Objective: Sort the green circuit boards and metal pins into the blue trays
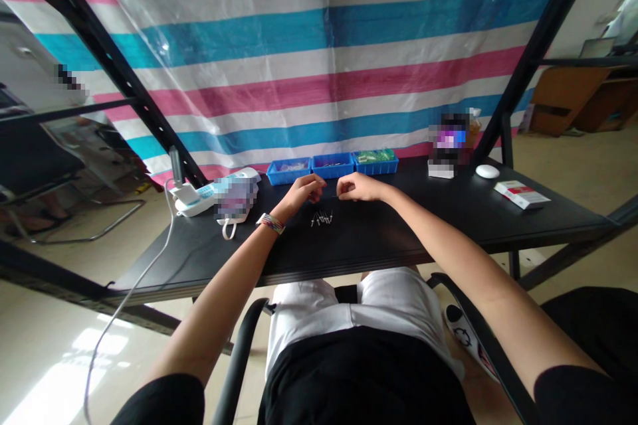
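My left hand (305, 190) hovers above the black table (379, 232), its fingers curled together; anything between them is too small to make out. Facing it, my right hand (357, 187) has thumb and fingertips pinched, with a thin, short sliver just showing at the tips. A gap separates the two hands. Below them on the tabletop lies a small cluster of thin screw-like pieces (321, 218), whitish and dark. Behind the hands stand three blue bins in a row: the left bin (288, 179) with pale pieces, the middle bin (333, 171) with dark slender pieces, the right bin (377, 167) with green pieces.
At the left lie a white power strip (199, 202) with a cable and a blurred pouch (236, 200). A white mouse (487, 172), a red-and-white box (522, 195) and blurred items sit at the right. A striped sheet (323, 66) hangs behind the table between black posts.
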`<move>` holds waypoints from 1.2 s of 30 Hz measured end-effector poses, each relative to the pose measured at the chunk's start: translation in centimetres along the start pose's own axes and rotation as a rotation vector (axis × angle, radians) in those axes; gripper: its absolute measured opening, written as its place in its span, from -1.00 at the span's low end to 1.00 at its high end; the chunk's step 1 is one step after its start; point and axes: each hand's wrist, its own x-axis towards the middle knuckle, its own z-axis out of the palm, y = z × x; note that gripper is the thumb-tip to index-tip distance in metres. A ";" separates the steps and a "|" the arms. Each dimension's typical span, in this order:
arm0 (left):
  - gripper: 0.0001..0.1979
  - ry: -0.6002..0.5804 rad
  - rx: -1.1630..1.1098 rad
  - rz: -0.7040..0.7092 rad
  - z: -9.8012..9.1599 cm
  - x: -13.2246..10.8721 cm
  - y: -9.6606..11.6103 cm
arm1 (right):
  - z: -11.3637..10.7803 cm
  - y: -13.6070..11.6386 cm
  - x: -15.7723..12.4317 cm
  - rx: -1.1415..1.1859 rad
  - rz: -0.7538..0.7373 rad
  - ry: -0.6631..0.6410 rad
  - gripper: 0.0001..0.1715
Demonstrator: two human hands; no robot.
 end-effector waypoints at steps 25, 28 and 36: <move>-0.62 0.027 0.009 0.027 -0.2 0.2 -0.2 | 2.5 -0.1 1.1 0.256 -0.023 0.384 -0.57; -0.63 0.053 0.015 0.072 -0.1 0.0 0.1 | 2.3 -0.1 1.0 0.320 0.078 0.364 -0.51; -0.63 0.084 0.037 0.132 -0.3 0.1 -0.2 | 2.1 -0.1 0.9 0.398 0.149 0.323 -0.52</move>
